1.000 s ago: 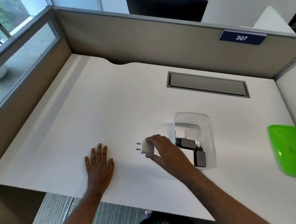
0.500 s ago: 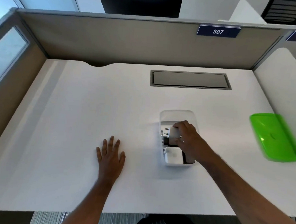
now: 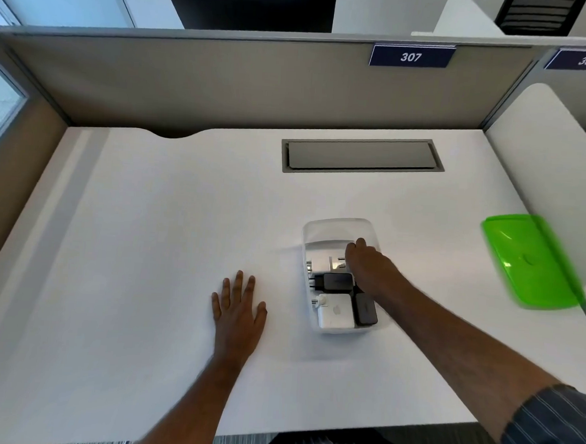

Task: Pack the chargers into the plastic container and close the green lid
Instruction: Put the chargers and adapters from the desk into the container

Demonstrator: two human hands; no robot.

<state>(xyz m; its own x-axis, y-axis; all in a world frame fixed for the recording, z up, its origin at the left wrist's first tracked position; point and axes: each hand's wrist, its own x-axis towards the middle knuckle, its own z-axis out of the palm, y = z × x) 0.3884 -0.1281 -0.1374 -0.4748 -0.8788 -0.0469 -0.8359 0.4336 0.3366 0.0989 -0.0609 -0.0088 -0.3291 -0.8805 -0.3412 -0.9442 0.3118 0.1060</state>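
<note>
A clear plastic container (image 3: 339, 222) sits on the white desk, right of centre. Inside lie a large white charger (image 3: 336, 312), a black charger (image 3: 337, 281) and a second black charger (image 3: 366, 308) at the near end. My right hand (image 3: 371, 267) reaches into the far half of the container, its fingers curled on a small white charger (image 3: 332, 263) whose prongs point left. My left hand (image 3: 240, 304) lies flat on the desk left of the container, fingers spread, holding nothing. The green lid (image 3: 529, 263) rests apart at the desk's right edge.
A grey cable hatch (image 3: 362, 155) is set in the desk behind the container. Beige partition walls (image 3: 224, 80) close the back and left. A white divider (image 3: 545, 161) stands on the right, just behind the lid.
My right hand carried the small white charger from the desk left of the container into the container's far half. My left hand stayed flat on the desk. The view shifted.
</note>
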